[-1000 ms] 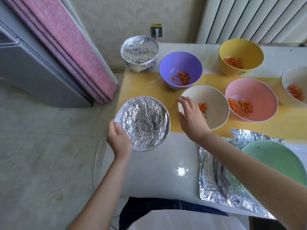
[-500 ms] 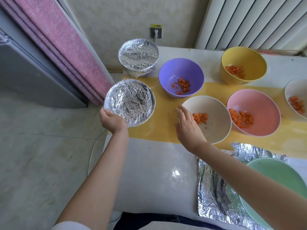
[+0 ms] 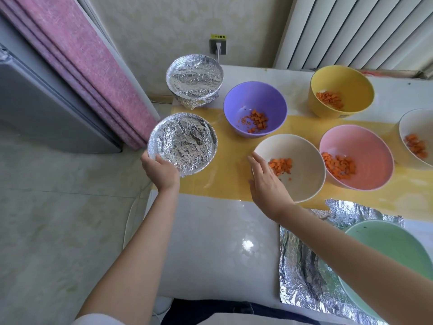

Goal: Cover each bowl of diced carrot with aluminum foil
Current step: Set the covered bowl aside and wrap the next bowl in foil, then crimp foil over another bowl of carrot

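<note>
Looking down through the head camera, the only view we have, we find the left hand [image 3: 161,171] gripping the near rim of a foil-covered bowl [image 3: 182,143], fingers curled round its edge. That bowl sits at the left edge of the table [image 3: 222,242], over the yellow mat [image 3: 229,156], just in front of a second covered bowl [image 3: 194,79]. We cannot tell whether it rests on the mat or hangs just above it.

The right hand [image 3: 267,184] holds nothing. Its fingers are straight and spread beside the near rim of the cream bowl [image 3: 304,146], and contact with the rim is unclear.

Diced carrot lies uncovered in that bowl and in the purple bowl [image 3: 255,99], the yellow bowl [image 3: 346,83], the pink bowl [image 3: 358,144] and a white bowl [image 3: 417,123] at the right edge. A green bowl [image 3: 393,249] stands on a crumpled foil sheet [image 3: 302,266] nearest us; its contents are hidden.

We judge that a finished bowl is being parked with the other covered one. Next, we think, the left hand lets go and foil goes over an open bowl, pressed down round the rim.
</note>
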`<move>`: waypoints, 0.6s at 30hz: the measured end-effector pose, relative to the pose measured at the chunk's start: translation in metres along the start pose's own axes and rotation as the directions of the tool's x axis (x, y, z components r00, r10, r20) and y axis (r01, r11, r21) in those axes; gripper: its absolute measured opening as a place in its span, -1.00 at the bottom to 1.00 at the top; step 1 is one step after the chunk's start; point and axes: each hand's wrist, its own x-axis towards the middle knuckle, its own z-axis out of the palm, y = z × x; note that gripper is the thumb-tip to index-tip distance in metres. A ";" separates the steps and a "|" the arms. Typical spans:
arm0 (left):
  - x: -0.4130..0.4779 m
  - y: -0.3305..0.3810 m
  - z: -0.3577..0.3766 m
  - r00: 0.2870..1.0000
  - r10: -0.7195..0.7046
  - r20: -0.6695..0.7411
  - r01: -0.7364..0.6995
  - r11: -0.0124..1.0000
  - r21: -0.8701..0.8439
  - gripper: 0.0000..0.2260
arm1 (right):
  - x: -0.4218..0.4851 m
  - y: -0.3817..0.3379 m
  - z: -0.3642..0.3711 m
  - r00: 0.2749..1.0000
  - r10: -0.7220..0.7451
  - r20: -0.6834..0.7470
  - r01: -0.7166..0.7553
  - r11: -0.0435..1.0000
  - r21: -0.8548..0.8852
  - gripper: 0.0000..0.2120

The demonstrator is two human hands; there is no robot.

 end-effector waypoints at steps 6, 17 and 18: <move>-0.032 0.005 -0.025 0.893 0.448 0.044 -0.447 0.870 0.210 -0.58 | -0.026 0.000 -0.002 0.988 -0.093 -0.121 0.099 0.994 0.046 -0.56; -0.149 -0.073 -0.037 0.382 0.576 0.723 -0.871 0.485 0.074 -0.73 | -0.110 0.030 -0.007 0.978 -0.071 -0.194 0.060 0.996 -0.059 -0.72; -0.155 -0.081 -0.033 0.346 0.542 0.766 -0.884 0.461 0.073 -0.73 | -0.117 0.034 -0.007 0.980 -0.066 -0.188 0.044 0.992 -0.122 -0.70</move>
